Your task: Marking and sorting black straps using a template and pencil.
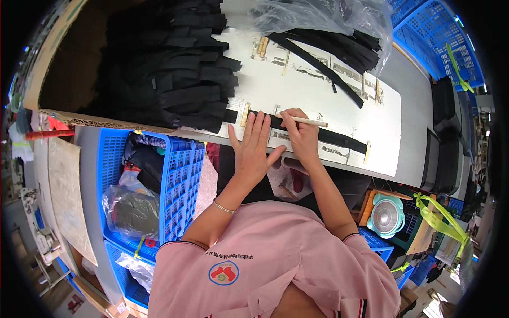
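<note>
A black fabric strip (342,140) lies along the near part of a white marked board (384,124), between small tan end stops. My left hand (251,152) rests flat across the left part of this strip, its fingers stretched out and the thumb spread to the right. Just to its right, my right hand (303,139) grips a slim white marking pen (305,121). The pen is tilted, its left end close to the strip; whether it touches the fabric I cannot tell. Farther back on the board, another black strip (323,66) lies slantwise.
An open cardboard box (101,121) with many overlapping black strips (175,69) stands at the left. Behind the board, more strips lie partly under a clear plastic bag (313,16). Blue baskets (180,185) stand below left and at the far right. A turquoise fan (385,214) sits lower right.
</note>
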Demonstrator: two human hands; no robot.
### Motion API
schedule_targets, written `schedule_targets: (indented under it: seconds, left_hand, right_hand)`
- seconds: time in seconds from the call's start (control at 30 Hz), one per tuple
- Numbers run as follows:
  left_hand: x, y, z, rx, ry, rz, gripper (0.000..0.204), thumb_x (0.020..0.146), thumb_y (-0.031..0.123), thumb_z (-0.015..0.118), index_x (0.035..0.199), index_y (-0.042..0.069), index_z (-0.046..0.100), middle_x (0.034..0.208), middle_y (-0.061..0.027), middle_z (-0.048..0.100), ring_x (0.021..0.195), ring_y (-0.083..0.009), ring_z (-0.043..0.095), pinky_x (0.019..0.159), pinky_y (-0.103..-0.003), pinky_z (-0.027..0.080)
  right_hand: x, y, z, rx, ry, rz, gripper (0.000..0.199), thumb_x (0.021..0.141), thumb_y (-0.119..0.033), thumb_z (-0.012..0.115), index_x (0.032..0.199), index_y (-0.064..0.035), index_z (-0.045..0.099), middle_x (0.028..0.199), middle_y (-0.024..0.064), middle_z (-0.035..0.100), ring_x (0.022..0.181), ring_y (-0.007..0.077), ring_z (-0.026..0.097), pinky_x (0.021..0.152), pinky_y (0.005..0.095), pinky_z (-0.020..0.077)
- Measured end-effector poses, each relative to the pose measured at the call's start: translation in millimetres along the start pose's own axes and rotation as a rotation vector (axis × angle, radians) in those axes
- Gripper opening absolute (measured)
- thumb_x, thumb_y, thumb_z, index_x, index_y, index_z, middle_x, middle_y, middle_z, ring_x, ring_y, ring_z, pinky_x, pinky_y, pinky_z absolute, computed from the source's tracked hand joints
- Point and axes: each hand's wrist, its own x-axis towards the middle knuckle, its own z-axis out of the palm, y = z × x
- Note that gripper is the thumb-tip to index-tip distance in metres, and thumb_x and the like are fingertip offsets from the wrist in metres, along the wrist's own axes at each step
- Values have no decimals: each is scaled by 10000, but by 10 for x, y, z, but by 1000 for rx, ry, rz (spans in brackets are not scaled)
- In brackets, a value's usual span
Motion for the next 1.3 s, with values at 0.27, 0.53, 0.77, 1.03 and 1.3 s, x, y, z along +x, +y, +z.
schedule_targets:
  seconds: [0.27, 0.53, 0.77, 1.03, 1.3]
  left_hand:
    - [4, 37, -11, 16, -41, -16, 843, 894, 467, 692, 1541, 42, 358, 1608, -139, 344, 1519, -294, 256, 1178, -628, -7]
    - [42, 261, -224, -264, 107, -63, 739, 908, 338, 712, 1511, 31, 415, 1613, -178, 322, 1530, -363, 200, 1197, -601, 60]
    - [307, 1292, -541, -1278, -129, -167, 445, 1046, 141, 542, 1458, -18, 487, 1463, -148, 545, 1339, -194, 507, 1106, -317, 396]
    - [550, 1824, -535, -1564, -132, -242, 347, 1064, 192, 525, 1321, -33, 583, 1254, -165, 672, 1188, -233, 626, 1060, -348, 473]
    - [656, 1890, -579, -1732, -210, -214, 380, 1075, 217, 512, 1377, -8, 562, 971, -74, 668, 782, -93, 618, 752, -245, 549]
  right_hand:
    - [-92, -177, -298, 440, 5, 198, 172, 966, -126, 645, 1090, -8, 627, 890, 101, 695, 659, 63, 546, 607, 202, 430]
    - [-401, -436, -702, 691, 34, 50, 162, 928, -76, 679, 1048, 5, 605, 955, 189, 723, 668, 103, 609, 599, 214, 476]
    - [-607, -583, -934, 795, 106, -80, 148, 894, -4, 712, 1037, 10, 675, 987, 125, 694, 708, 101, 614, 602, 217, 510]
    - [-861, -674, -1224, 821, 221, -100, 294, 870, 28, 723, 1157, -17, 678, 1007, 45, 645, 720, 76, 589, 597, 197, 487]
    - [-1131, -506, -1662, 518, 466, -36, 248, 948, -21, 632, 1194, -11, 660, 1020, 29, 660, 724, 50, 568, 660, 193, 473]
